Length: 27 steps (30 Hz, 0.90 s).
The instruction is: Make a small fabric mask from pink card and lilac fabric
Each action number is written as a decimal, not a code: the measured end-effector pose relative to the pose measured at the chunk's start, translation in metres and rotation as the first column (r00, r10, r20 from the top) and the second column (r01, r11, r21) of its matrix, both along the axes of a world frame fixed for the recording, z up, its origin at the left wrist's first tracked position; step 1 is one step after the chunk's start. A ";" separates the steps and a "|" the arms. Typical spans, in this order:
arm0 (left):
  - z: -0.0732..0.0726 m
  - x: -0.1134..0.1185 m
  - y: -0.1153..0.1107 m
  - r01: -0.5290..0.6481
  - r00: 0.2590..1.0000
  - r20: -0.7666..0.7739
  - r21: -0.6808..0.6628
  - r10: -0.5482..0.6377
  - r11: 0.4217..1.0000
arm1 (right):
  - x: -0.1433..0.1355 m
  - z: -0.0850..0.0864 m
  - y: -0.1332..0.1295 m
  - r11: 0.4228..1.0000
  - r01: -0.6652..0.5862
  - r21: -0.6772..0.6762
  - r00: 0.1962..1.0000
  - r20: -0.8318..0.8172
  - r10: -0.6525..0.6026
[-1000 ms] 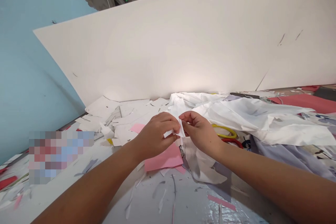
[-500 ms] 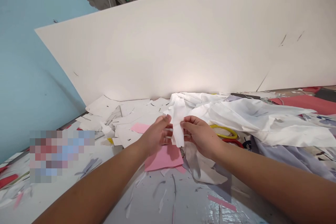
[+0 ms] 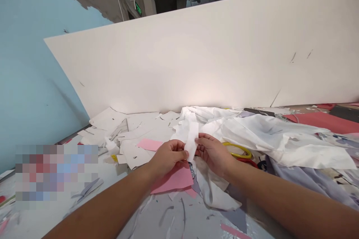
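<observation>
A narrow white fabric strip [image 3: 192, 134] hangs between my two hands in the middle of the view. My left hand [image 3: 173, 153] pinches its lower left edge between thumb and fingers. On the other side, my right hand [image 3: 211, 151] grips the strip's right edge with thumb and forefinger. Behind it the strip seems to run into a heap of white cloth [image 3: 252, 127], though I cannot tell whether they are joined. Below my left hand lies a pink sheet [image 3: 175, 179]. A loose white cloth piece [image 3: 214, 190] drapes under my right hand.
Yellow scissor-like handles [image 3: 241, 151] lie right of my right hand. White pattern pieces [image 3: 109, 119] and a smaller pink piece [image 3: 150, 144] spread to the left. A large white board [image 3: 168, 67] leans behind the table. Red material [image 3: 328, 121] sits at the far right.
My left thumb and fingers have closed on the strip's lower part, where the hand was more spread before. The strip now tilts slightly. The camera view has shifted upward a little.
</observation>
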<state>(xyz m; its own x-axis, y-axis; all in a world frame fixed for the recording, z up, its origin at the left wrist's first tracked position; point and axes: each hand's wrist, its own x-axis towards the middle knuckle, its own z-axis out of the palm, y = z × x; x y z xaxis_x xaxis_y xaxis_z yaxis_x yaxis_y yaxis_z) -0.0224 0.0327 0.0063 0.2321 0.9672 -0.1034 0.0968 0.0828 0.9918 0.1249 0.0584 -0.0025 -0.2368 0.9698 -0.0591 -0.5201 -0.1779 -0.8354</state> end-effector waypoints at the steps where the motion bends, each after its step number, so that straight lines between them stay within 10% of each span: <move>1: -0.001 0.000 0.000 -0.006 1.000 0.008 -0.010 0.006 1.000 | 0.000 -0.001 0.001 1.000 0.000 -0.001 1.000 -0.006 0.000; 19: -0.022 0.000 0.006 -0.092 0.977 0.197 0.069 0.077 0.993 | -0.005 -0.011 -0.007 1.000 0.010 -0.006 0.993 -0.117 -0.011; 27: -0.024 -0.002 0.006 -0.304 0.948 0.157 0.185 0.278 0.934 | -0.001 -0.012 -0.002 0.998 0.021 -0.065 0.990 -0.136 -0.030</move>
